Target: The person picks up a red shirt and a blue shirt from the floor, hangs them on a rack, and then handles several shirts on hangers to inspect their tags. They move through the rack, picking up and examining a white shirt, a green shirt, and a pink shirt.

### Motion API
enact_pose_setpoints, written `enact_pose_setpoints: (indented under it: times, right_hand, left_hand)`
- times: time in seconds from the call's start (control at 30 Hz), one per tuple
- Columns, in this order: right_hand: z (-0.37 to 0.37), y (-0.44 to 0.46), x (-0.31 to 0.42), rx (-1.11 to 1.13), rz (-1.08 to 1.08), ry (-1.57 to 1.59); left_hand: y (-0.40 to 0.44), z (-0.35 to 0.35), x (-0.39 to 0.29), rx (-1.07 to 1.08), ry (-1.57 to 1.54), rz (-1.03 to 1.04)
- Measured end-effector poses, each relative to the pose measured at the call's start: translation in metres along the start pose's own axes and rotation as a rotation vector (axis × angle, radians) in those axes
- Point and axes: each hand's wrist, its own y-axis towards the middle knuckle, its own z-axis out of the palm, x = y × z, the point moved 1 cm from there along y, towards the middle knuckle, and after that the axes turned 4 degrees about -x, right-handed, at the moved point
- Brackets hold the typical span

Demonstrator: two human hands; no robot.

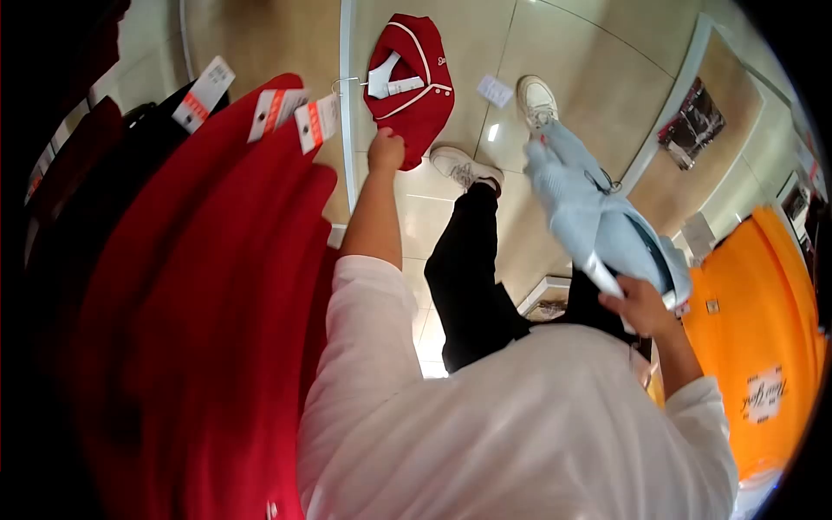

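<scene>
A red polo shirt [420, 121] with white piping and buttons is on a white hanger [381, 76] above the floor, its metal hook pointing left. My left hand [386, 150] is closed at the shirt's near edge; the fingertips are partly hidden. In my right hand [640, 307] is a light blue garment [585, 204], gripped near a white strip-like piece whose kind I cannot make out. The blue garment stretches away over the floor, with a thin dark cord or loop on it. Its far end is blurred.
Several red garments [217, 260] with white and orange tags [317, 123] hang close on my left. Orange garments [758, 303] hang on the right. A white paper [495, 90] lies on the tiled floor [472, 52], near my white shoes [537, 100]. A dark packet [692, 124] lies at right.
</scene>
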Motion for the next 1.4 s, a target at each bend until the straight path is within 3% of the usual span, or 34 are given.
enact_pose_setpoints:
  times: [0.07,0.1,0.13,0.17,0.2,0.3,0.37,0.4,0.57,0.67,0.77,0.8,0.9,0.97,1.03,1.1,1.17,1.33,1.4]
  right_hand:
    - [-0.004,-0.046,0.001,0.090,-0.004,-0.108]
    - [-0.010,0.053,0.030,0.054,-0.030,-0.132]
    - [-0.010,0.059,0.030,0.094,-0.020,-0.155]
    - [-0.011,0.058,0.035,0.133,0.049,-0.129]
    - [-0.013,0.056,0.030,0.079,0.087,-0.125]
    - [-0.018,0.067,0.025,0.109,0.179,-0.100]
    - [-0.022,0.070,0.027,0.069,0.185,-0.039]
    - [-0.025,0.075,0.032,0.071,0.214,-0.016]
    - [-0.031,0.076,0.040,0.059,0.288,0.027]
    - [-0.036,0.078,0.031,0.079,0.171,-0.054]
    - [-0.032,0.076,0.029,0.102,0.187,-0.023]
    - [-0.032,0.075,0.032,0.114,0.198,0.007]
    - [-0.028,0.071,0.021,0.111,0.158,0.064]
    - [-0.028,0.071,0.019,0.143,0.141,0.111]
    - [-0.023,0.068,0.007,0.146,0.098,0.165]
    - [-0.019,0.065,0.000,0.150,0.071,0.219]
    - [-0.010,0.070,-0.014,0.133,0.019,0.213]
    - [0.000,0.053,-0.032,-0.060,-0.230,0.124]
    - [0.000,0.050,-0.045,-0.095,-0.280,0.096]
  left_hand:
    - [0.002,-0.016,0.035,-0.054,-0.085,-0.037]
    - [0.114,0.000,0.013,-0.135,-0.175,0.018]
    - [0.119,-0.011,0.009,-0.219,-0.112,0.064]
    - [0.148,-0.006,0.032,-0.100,-0.031,0.002]
    - [0.155,0.007,-0.001,-0.123,-0.147,0.100]
    - [0.190,0.028,0.013,-0.300,-0.327,0.066]
    - [0.207,0.026,0.007,-0.123,-0.410,-0.014]
    - [0.216,0.030,0.001,-0.155,-0.478,-0.058]
    - [0.242,0.038,0.004,-0.053,-0.855,-0.116]
    - [0.221,0.027,-0.016,0.012,-0.765,-0.156]
    - [0.203,0.028,-0.011,-0.066,-0.762,0.075]
    - [0.196,0.027,-0.012,-0.137,-0.753,0.065]
    - [0.136,0.017,-0.038,-0.199,-0.588,0.204]
    - [0.082,0.004,-0.065,-0.268,-0.309,0.291]
    - [0.013,-0.001,-0.091,-0.213,-0.124,0.300]
    - [-0.044,0.008,-0.089,-0.364,-0.191,0.570]
    - [-0.127,-0.022,-0.108,-0.406,-0.157,0.707]
    - [-0.325,-0.135,-0.139,-0.398,-0.298,0.671]
    - [-0.390,-0.187,-0.147,-0.473,-0.287,0.798]
